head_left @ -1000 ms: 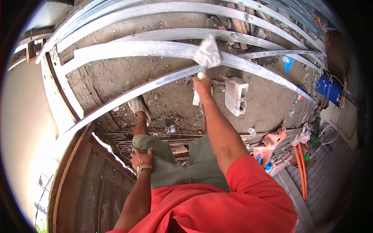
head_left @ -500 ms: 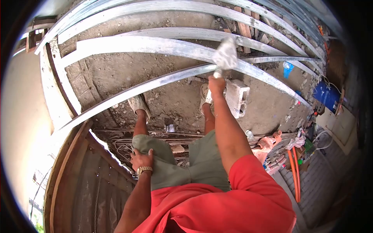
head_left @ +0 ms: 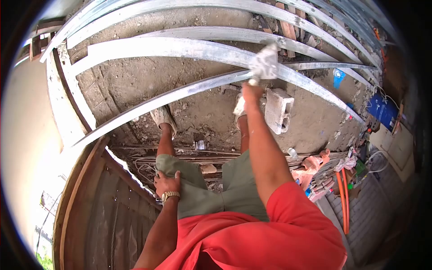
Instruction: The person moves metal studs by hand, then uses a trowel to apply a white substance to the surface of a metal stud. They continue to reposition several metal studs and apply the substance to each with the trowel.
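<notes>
My right hand (head_left: 253,93) is closed around the handle of a white-smeared tool with a flared, triangular head (head_left: 264,63). The head is blurred by motion, and overlaps a long pale metal beam (head_left: 189,48) in this view. A narrower metal beam (head_left: 171,95) slants from lower left up to just beside this hand. My left hand (head_left: 167,183), a watch at its wrist, lies on my thigh with nothing in it, the fingers spread over the green shorts (head_left: 193,191).
A hollow concrete block (head_left: 278,110) stands right of my right foot. More metal beams (head_left: 211,5) span the far side. Thin rods (head_left: 180,159) lie below my feet. At right are a blue container (head_left: 381,110), orange tubes (head_left: 344,202) and a wooden panel is at lower left (head_left: 103,211).
The tool's head has turned and shifted slightly, with my right hand moving a little. My left hand stays on my thigh. The whole view has shifted slightly.
</notes>
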`<state>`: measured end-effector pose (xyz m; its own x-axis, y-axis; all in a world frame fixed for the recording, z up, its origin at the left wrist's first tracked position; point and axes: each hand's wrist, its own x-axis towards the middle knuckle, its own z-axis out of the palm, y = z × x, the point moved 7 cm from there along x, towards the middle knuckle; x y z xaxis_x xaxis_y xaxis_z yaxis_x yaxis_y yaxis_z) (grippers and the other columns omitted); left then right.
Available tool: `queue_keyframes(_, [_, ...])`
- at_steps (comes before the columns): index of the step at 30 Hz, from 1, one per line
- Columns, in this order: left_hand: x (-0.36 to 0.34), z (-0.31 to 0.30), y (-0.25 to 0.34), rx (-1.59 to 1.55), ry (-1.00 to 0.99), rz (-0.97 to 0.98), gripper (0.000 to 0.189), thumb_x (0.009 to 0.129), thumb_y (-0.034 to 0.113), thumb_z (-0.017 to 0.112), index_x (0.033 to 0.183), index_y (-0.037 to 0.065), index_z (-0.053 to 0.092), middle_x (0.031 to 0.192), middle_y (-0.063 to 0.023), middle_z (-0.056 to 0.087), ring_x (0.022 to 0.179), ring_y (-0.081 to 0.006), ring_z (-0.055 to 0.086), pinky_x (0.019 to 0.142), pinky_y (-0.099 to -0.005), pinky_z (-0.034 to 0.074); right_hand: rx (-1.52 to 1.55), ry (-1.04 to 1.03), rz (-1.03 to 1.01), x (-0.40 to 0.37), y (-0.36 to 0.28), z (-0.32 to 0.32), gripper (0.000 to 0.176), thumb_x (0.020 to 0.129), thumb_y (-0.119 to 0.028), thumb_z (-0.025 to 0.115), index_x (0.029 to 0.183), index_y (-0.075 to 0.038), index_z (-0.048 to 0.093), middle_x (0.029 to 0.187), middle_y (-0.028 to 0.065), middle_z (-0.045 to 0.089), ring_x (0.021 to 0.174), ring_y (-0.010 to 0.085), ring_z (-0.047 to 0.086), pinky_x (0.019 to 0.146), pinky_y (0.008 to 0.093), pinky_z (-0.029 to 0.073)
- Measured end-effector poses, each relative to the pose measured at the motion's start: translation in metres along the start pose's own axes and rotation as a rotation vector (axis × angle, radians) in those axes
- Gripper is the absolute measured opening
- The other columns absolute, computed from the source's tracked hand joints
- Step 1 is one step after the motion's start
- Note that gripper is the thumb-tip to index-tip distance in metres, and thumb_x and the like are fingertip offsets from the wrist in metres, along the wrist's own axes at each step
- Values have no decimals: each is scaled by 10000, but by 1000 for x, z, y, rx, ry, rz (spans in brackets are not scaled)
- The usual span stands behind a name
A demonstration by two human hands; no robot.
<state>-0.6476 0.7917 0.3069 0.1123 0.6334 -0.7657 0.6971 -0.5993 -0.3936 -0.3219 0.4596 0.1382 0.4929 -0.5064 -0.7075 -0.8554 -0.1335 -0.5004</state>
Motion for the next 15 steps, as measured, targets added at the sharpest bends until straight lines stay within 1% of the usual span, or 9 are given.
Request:
queue_keyframes(2, [-1, -2, 1, 1, 4, 2, 840, 710, 590, 699, 1309, 48, 469, 1210, -218, 543, 1075, -384, 582, 883, -466, 491, -169, -116, -112, -37, -7, 55, 148, 794, -130, 649, 873, -13, 605, 680, 92, 629, 544, 192, 626, 454, 335, 496])
queue_keyframes(5, [-3, -8, 3, -5, -13, -1, 836, 710, 588, 700, 1301, 43, 469, 1198, -225, 547, 1071, -387, 584, 878, -469, 493, -459, -272, -301, -130, -49, 148, 263, 762, -190, 665, 919, 17, 622, 826, 218, 678, 821, 378, 674, 742, 441, 526])
queue_keyframes(6, [-1, -11, 4, -8, -19, -3, 835, 710, 587, 701, 1299, 42, 469, 1195, -228, 548, 1069, -388, 585, 877, -470, 493, -625, -261, -395, -130, -47, 183, 314, 755, -206, 664, 939, 44, 619, 901, 257, 670, 879, 383, 671, 774, 434, 522])
queue_keyframes(7, [1, -16, 7, -20, -25, -3, 833, 712, 585, 701, 1298, 42, 467, 1193, -231, 548, 1069, -389, 585, 877, -470, 493, -584, -256, -386, -140, -56, 189, 357, 754, -216, 664, 950, 77, 608, 909, 275, 660, 869, 374, 670, 779, 428, 519])
queue_keyframes(9, [-2, -21, 3, -31, -61, -2, 828, 715, 581, 701, 1296, 42, 463, 1190, -236, 548, 1067, -392, 586, 878, -471, 493, -507, -306, -340, -130, -48, 176, 333, 734, -219, 674, 954, 28, 628, 912, 253, 670, 876, 394, 663, 798, 438, 517])
queue_keyframes(11, [3, -19, -3, -43, -37, 9, 807, 725, 571, 697, 1290, 45, 461, 1190, -235, 546, 1064, -395, 584, 869, -473, 497, -456, -224, -338, -106, -47, 131, 273, 756, -187, 652, 949, 6, 635, 895, 229, 678, 859, 384, 665, 750, 444, 512])
queue_keyframes(13, [6, -19, -9, -67, -43, 2, 802, 729, 570, 695, 1290, 47, 461, 1189, -235, 545, 1061, -396, 583, 864, -472, 500, -241, -98, -171, -73, -36, 87, 201, 777, -144, 615, 887, 24, 620, 729, 166, 665, 634, 286, 668, 564, 390, 518])
queue_keyframes(14, [6, -19, -13, -83, -44, -6, 806, 727, 571, 696, 1293, 48, 459, 1187, -233, 544, 1059, -398, 581, 858, -474, 502, -67, -41, -110, -61, -32, 76, 162, 786, -131, 635, 806, 25, 594, 642, 91, 609, 496, 192, 595, 434, 343, 470])
queue_keyframes(15, [6, -17, -17, -87, -49, -9, 808, 726, 574, 695, 1293, 48, 461, 1184, -233, 545, 1054, -396, 584, 859, -474, 501, -103, -24, -100, -53, -28, 74, 169, 789, -120, 626, 788, 45, 588, 640, 103, 606, 496, 196, 595, 434, 350, 470])
